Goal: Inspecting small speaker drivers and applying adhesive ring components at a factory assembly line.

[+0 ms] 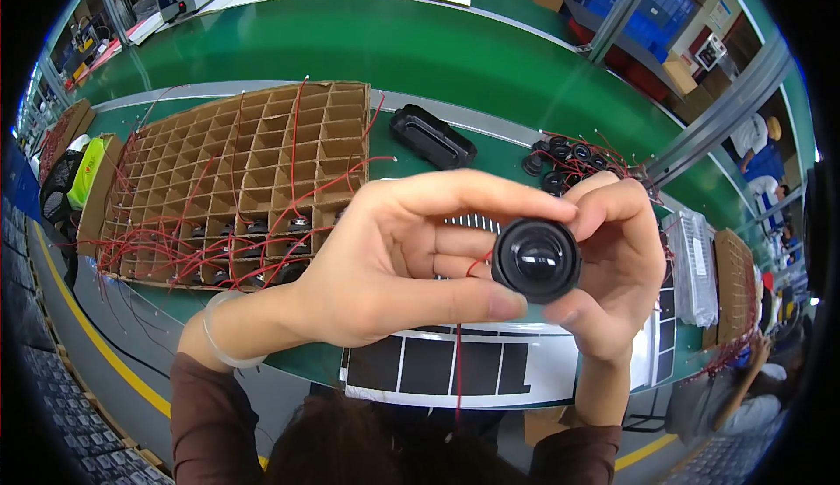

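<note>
The left hand [376, 279] and the right hand [617, 262] together grasp a small round black speaker [535, 260], thumbs and forefingers pinching its rim. The speaker is raised above the near part of the green worktop [503, 139], its glossy dome facing up toward the camera. A thin red wire [458, 367] hangs below the left hand, passing in front of a white sheet with black rectangles [464, 367] at the near edge. To the left stands a divided cardboard box [341, 124], its near compartments holding speakers with tangled red wires. On the far side lies a black oblong case [431, 137]; to its right is a pile of wired black speakers [560, 154].
</note>
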A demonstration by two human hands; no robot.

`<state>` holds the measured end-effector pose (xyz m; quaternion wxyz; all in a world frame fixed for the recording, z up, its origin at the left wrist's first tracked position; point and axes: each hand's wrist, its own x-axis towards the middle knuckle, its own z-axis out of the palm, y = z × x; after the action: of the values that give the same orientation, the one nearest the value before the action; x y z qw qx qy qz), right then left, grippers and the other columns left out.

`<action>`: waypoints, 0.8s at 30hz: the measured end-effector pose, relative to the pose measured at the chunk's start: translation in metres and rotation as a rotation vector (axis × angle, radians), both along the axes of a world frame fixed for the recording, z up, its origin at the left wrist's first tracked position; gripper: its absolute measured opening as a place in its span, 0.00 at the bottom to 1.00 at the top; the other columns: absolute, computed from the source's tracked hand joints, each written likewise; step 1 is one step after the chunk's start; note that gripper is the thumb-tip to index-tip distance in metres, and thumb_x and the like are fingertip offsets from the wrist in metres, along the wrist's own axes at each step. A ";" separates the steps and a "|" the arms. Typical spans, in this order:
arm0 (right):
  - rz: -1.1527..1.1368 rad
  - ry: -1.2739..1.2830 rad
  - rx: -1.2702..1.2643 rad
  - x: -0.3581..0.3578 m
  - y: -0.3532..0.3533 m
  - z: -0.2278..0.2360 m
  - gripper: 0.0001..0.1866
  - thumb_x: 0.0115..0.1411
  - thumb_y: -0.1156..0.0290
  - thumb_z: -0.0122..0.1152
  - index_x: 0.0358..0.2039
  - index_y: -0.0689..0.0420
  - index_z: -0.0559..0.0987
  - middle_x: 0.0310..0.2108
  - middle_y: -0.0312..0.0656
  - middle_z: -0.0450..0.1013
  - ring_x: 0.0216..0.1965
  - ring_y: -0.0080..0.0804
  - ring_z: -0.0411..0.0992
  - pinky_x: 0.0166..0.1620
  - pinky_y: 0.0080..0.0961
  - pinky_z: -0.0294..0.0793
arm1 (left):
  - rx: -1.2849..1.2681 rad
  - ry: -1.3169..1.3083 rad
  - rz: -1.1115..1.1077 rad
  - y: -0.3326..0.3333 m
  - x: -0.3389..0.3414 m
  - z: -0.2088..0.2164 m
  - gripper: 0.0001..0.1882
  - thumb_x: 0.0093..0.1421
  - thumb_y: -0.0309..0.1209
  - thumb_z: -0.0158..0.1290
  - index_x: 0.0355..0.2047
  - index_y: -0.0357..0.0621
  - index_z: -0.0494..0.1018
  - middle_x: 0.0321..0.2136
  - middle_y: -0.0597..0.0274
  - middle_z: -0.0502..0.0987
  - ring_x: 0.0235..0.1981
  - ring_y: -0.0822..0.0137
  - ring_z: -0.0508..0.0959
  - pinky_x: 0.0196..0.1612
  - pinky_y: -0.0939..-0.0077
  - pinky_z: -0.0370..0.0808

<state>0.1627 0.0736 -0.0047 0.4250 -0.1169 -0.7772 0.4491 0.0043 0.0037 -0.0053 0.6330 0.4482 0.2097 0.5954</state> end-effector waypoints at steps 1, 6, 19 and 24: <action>0.004 0.001 0.000 -0.003 0.000 -0.001 0.29 0.32 0.56 0.67 0.27 0.59 0.62 0.26 0.38 0.60 0.27 0.22 0.59 0.32 0.13 0.59 | 0.000 0.001 0.004 -0.002 -0.001 0.002 0.28 0.37 0.13 0.49 0.43 0.26 0.58 0.37 0.43 0.66 0.39 0.58 0.70 0.40 0.73 0.70; 0.331 0.181 -0.268 -0.009 0.006 -0.010 0.20 0.31 0.75 0.68 0.22 0.58 0.64 0.24 0.36 0.62 0.22 0.17 0.59 0.24 0.11 0.58 | -0.080 -0.032 -0.134 -0.002 -0.005 0.001 0.28 0.36 0.13 0.51 0.42 0.25 0.60 0.35 0.40 0.68 0.36 0.57 0.72 0.39 0.74 0.71; 0.320 0.020 -0.315 -0.004 0.006 -0.007 0.10 0.45 0.71 0.55 0.25 0.59 0.64 0.23 0.32 0.62 0.27 0.15 0.61 0.27 0.11 0.61 | 0.213 0.198 0.015 -0.001 0.000 -0.008 0.26 0.36 0.11 0.52 0.40 0.26 0.61 0.38 0.49 0.64 0.40 0.64 0.68 0.41 0.75 0.70; 0.351 0.113 -0.374 -0.008 0.008 -0.011 0.13 0.44 0.70 0.57 0.26 0.59 0.64 0.23 0.32 0.62 0.28 0.15 0.60 0.26 0.11 0.60 | 0.319 0.317 0.072 0.000 0.000 -0.008 0.25 0.37 0.11 0.53 0.39 0.27 0.62 0.36 0.52 0.63 0.38 0.65 0.69 0.40 0.78 0.71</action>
<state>0.1548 0.0812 -0.0161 0.3540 -0.0315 -0.6640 0.6579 0.0042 0.0039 -0.0132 0.4917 0.6229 0.2256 0.5651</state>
